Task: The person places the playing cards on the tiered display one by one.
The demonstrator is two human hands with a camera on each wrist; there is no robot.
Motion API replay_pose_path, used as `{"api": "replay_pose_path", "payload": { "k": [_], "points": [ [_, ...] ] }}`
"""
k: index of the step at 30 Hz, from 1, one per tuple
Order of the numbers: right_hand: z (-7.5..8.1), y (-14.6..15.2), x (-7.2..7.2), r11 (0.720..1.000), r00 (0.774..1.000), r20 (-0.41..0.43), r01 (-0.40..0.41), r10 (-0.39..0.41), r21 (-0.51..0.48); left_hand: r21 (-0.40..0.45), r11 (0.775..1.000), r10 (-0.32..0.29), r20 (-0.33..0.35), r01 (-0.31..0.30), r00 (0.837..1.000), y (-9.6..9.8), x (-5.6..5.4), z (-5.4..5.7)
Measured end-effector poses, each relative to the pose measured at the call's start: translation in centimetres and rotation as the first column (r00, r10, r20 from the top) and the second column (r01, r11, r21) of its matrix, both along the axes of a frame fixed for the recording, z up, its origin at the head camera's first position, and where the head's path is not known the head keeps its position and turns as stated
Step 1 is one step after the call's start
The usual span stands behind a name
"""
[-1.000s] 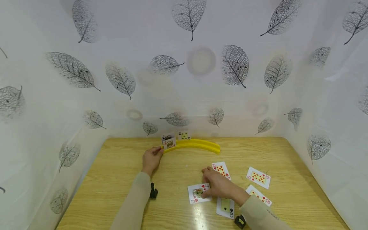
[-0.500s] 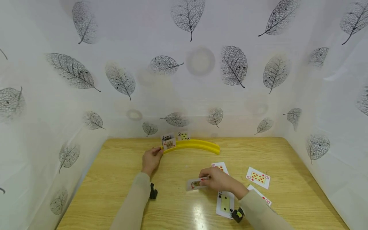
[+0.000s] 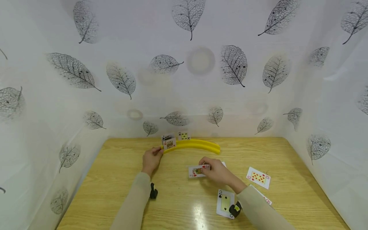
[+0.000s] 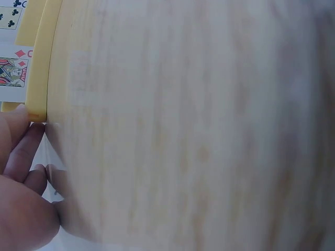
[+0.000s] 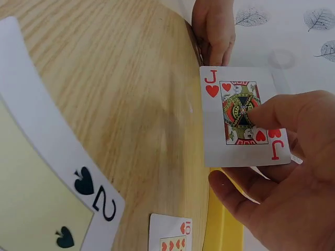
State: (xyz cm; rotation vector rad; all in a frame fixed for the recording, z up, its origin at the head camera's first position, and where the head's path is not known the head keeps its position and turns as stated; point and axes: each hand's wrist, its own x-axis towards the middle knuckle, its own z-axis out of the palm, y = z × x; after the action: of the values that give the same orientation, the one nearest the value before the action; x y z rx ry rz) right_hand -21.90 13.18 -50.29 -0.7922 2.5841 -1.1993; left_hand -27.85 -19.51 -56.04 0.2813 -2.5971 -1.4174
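My left hand (image 3: 151, 160) pinches the left end of a curved yellow card holder (image 3: 201, 144) at the back of the table. Three playing cards stand in its left part: a diamond face card (image 3: 169, 144) in front, another face card (image 3: 167, 137) behind it, and a clubs card (image 3: 184, 136) beside them. In my right hand (image 3: 217, 171) a jack of hearts (image 5: 241, 112) is held up off the wood, thumb across its face and fingers behind. The ten of hearts (image 5: 170, 238) lies below this hand, mostly hidden by it in the head view.
On the right of the wooden table (image 3: 178, 204) lie the two of spades (image 3: 225, 201), the ten of diamonds (image 3: 258, 177) and a red eight (image 3: 264, 197), partly covered by my right sleeve. Black wrist mounts sit on both forearms. A leaf-patterned curtain (image 3: 201, 92) encloses the table.
My right hand has picked the jack of hearts up from the table and moved it away from me, towards the holder. My left hand stays at the holder's end.
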Motion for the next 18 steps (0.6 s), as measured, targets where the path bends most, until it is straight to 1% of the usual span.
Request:
{"api": "replay_pose_path", "payload": {
  "k": [5,8,12,18],
  "points": [
    [0.1,-0.2,-0.5,0.998,1.0,-0.023,0.011,-0.012,-0.061,-0.02,1.0,0.003,-0.016,-0.003,1.0,0.0,0.2,-0.1],
    [0.3,-0.3,-0.7,0.997,0.998,-0.05,0.019,-0.023,-0.081,-0.027,1.0,0.004,-0.007,-0.004,1.0,0.1,0.5,-0.1],
    [0.5,-0.5,-1.0,0.995,0.996,-0.077,0.03,-0.038,-0.1,-0.015,1.0,0.009,-0.004,-0.009,1.0,0.2,0.7,0.0],
    [0.8,-1.2,-1.5,0.988,0.993,-0.039,0.105,-0.11,-0.115,0.0,1.0,0.022,0.006,-0.022,1.0,0.3,1.1,0.1]
  ]
}}
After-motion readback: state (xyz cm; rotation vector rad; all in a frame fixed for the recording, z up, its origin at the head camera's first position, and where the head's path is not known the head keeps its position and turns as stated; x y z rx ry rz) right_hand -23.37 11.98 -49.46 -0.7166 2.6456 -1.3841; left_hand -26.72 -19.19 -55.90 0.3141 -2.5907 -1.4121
